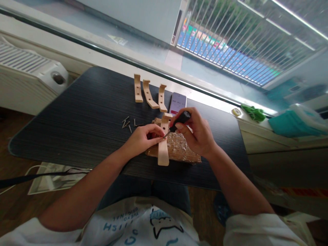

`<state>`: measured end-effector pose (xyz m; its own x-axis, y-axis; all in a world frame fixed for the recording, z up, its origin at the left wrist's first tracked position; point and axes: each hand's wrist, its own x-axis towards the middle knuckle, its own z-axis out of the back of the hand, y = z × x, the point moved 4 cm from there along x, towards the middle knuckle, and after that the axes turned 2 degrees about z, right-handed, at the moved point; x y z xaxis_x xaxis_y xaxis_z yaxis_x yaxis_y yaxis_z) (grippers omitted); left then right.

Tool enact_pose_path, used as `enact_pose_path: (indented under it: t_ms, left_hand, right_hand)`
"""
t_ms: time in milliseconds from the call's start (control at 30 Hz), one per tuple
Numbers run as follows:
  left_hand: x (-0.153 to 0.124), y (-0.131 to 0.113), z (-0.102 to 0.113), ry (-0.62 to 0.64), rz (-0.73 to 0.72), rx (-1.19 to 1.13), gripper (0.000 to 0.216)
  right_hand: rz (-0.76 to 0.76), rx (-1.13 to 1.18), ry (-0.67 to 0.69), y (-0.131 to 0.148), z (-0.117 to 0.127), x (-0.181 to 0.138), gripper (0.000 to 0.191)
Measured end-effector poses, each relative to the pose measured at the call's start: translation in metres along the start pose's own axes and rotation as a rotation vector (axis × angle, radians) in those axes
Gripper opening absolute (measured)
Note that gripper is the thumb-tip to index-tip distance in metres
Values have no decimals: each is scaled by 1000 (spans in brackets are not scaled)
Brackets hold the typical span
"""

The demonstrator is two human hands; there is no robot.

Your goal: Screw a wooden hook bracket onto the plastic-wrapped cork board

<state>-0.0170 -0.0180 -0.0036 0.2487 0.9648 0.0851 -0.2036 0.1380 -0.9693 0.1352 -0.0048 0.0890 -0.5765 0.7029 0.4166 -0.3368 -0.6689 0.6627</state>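
My right hand [196, 133] grips a black-handled screwdriver [179, 120], its tip slanting down to a pale wooden hook piece [163, 150]. That piece lies across a wooden board wrapped in bubble wrap [181, 150] on the dark table [77, 116]. My left hand [143, 138] pinches the wooden piece right at the screwdriver tip, fingers closed; a screw may be under them but I cannot make it out. Several loose screws [129, 123] lie just left of my left hand.
Three more wooden hook pieces [148, 93] lie at the far side of the table, with a lit phone [177, 102] beside them. A white radiator [28, 75] stands at the left, a windowsill with green and teal cloths [256, 112] at the right.
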Motion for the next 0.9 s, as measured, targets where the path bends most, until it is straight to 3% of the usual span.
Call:
enact_pose_path:
  t_ms: [533, 900]
  left_hand:
    - [0, 0, 0, 16, 34, -36, 13]
    - [1, 1, -1, 3, 32, -52, 13]
  right_hand:
    - [0, -96, 11, 6, -1, 0, 16]
    - [-64, -92, -85, 0, -1, 1, 23]
